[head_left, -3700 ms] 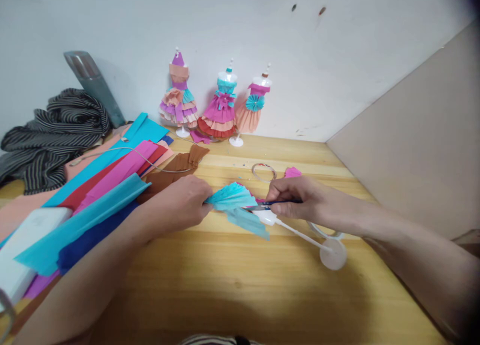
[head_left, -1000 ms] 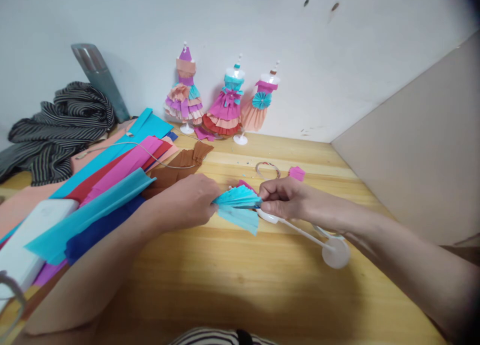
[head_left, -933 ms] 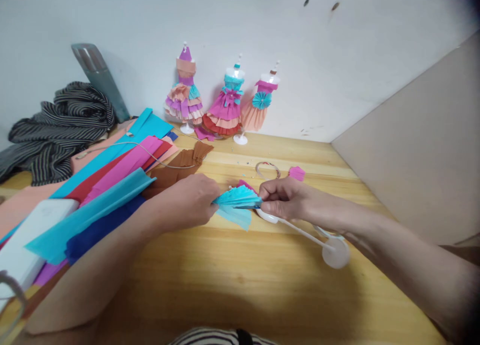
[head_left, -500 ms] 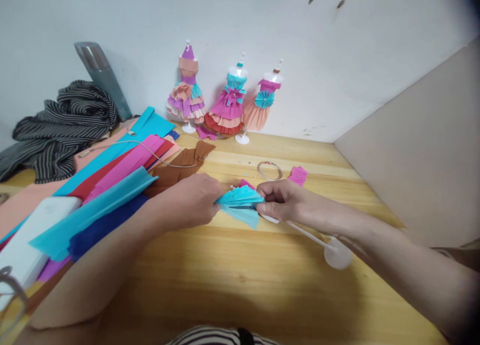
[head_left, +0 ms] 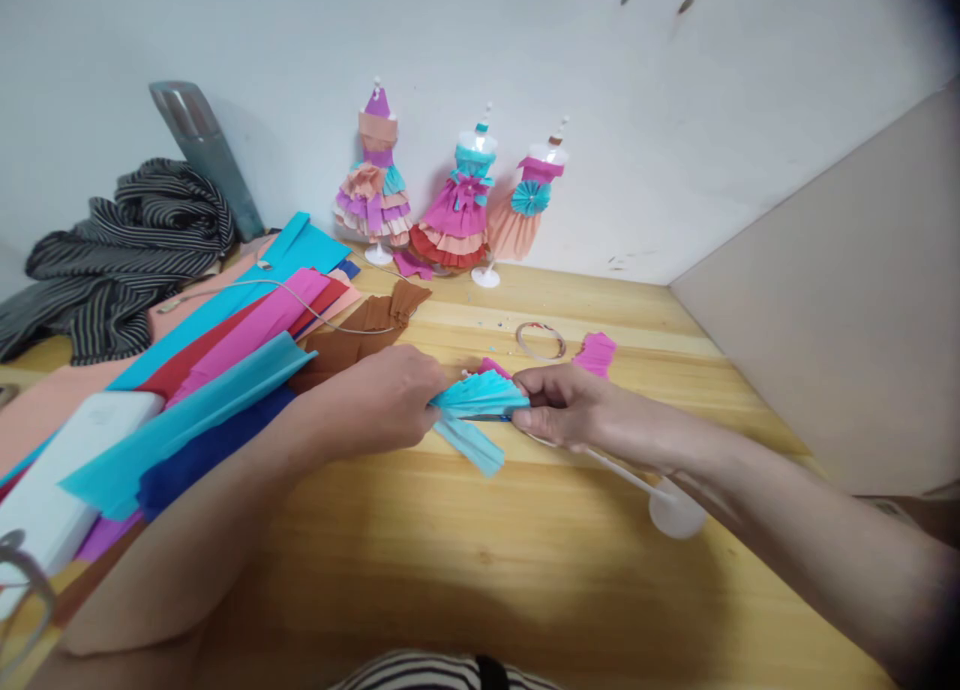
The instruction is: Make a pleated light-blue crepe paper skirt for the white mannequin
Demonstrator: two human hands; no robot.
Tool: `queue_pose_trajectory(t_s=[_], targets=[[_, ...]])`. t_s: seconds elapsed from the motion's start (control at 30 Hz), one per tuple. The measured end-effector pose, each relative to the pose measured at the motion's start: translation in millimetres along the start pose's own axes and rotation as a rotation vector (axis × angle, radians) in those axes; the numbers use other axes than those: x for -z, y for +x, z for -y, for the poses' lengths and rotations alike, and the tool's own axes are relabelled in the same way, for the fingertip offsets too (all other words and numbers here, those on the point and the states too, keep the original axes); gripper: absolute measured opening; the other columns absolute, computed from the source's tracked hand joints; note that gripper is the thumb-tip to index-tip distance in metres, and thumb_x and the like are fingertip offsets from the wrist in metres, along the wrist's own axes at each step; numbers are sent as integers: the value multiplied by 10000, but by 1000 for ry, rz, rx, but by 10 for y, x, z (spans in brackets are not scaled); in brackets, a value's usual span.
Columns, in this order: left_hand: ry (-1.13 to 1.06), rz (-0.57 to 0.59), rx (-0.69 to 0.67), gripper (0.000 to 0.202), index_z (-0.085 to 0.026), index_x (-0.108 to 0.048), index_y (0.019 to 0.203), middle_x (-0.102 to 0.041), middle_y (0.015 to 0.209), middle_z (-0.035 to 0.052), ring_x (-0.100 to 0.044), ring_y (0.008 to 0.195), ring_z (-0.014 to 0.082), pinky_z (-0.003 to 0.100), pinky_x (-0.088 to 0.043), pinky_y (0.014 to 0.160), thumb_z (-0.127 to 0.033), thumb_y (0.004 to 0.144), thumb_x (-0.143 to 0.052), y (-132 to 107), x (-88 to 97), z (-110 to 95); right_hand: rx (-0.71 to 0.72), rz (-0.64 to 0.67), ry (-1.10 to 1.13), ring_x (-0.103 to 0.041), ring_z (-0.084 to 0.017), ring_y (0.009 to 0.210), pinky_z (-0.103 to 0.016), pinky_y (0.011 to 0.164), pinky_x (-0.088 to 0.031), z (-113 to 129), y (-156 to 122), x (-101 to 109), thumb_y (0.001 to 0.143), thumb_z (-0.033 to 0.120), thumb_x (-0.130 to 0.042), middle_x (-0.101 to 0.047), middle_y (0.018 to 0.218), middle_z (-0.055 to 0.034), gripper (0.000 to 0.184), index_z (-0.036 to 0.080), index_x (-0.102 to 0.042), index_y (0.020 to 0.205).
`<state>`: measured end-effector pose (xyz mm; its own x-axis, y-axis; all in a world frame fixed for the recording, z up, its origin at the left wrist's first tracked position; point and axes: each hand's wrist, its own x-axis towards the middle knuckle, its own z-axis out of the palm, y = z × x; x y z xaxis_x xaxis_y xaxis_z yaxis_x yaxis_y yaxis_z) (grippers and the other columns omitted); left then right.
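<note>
My left hand (head_left: 401,395) is closed at the left end of a pleated turquoise crepe paper piece (head_left: 480,395). At its right end my right hand (head_left: 559,402) pinches the paper between thumb and fingers. A thin dark blade-like edge (head_left: 484,418) runs under the pleats; I cannot tell which hand holds it. From beside my left fingers a narrow turquoise strip (head_left: 476,448) hangs down at a slant. A white doll stand (head_left: 675,510) lies on its side beneath my right hand and forearm, its upper part mostly hidden. Some pink paper (head_left: 493,367) shows behind the pleats.
Three small dress forms (head_left: 457,205) in paper dresses stand by the wall. Coloured crepe sheets (head_left: 225,350), a white power bank (head_left: 45,470), a cable and a striped cloth (head_left: 142,250) fill the left. A wire ring (head_left: 540,340) and a pink scrap (head_left: 596,354) lie behind my right hand.
The lower flap of turquoise paper has come away on the right side and now hangs as a narrow strip near my left hand. Both hands stay almost where they were.
</note>
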<state>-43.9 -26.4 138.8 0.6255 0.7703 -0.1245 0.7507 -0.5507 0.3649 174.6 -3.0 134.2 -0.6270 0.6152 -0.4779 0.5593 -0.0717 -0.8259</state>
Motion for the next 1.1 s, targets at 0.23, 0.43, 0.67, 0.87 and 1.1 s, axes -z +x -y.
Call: queue_pose_trajectory(t_s=[0.23, 0.43, 0.67, 0.87, 1.1], targets=[[36, 6, 14, 234, -141, -601, 661, -541, 569, 10, -455, 517, 117, 264, -263, 503, -157, 836, -447, 6, 8, 0, -23, -6, 76, -246, -59, 453, -239, 440, -190, -86, 2, 4, 716, 610, -643, -298, 556, 84, 455, 181, -510, 786], [59, 24, 18, 236, -141, -607, 657, -590, 602, 39, -492, 549, 138, 277, -272, 531, -149, 834, -450, 23, -12, 19, -26, 34, 79, -229, -72, 465, -247, 449, -161, -73, -35, -21, 723, 589, -649, -295, 549, 77, 457, 165, -587, 883], [17, 38, 15, 223, -141, -620, 709, -620, 646, 40, -537, 590, 142, 263, -311, 560, -135, 839, -439, 14, -7, 5, -20, -43, 99, -251, -67, 469, -242, 452, -181, -85, -35, -31, 713, 590, -665, -324, 558, 73, 442, 180, -525, 793], [66, -6, -2, 204, -153, -594, 645, -555, 571, 14, -458, 522, 122, 264, -261, 513, -123, 798, -463, 5, -14, 3, 31, -19, 81, -207, -63, 460, -248, 446, -152, -29, 10, -96, 769, 540, -616, -287, 548, 86, 374, 178, -524, 789], [24, 56, 8, 205, -146, -638, 734, -603, 623, 12, -512, 556, 122, 249, -318, 545, -115, 809, -451, -14, 17, 5, 91, 26, 47, -214, -65, 481, -245, 451, -153, -55, 72, -91, 793, 446, -598, -296, 565, 84, 290, 163, -538, 797]])
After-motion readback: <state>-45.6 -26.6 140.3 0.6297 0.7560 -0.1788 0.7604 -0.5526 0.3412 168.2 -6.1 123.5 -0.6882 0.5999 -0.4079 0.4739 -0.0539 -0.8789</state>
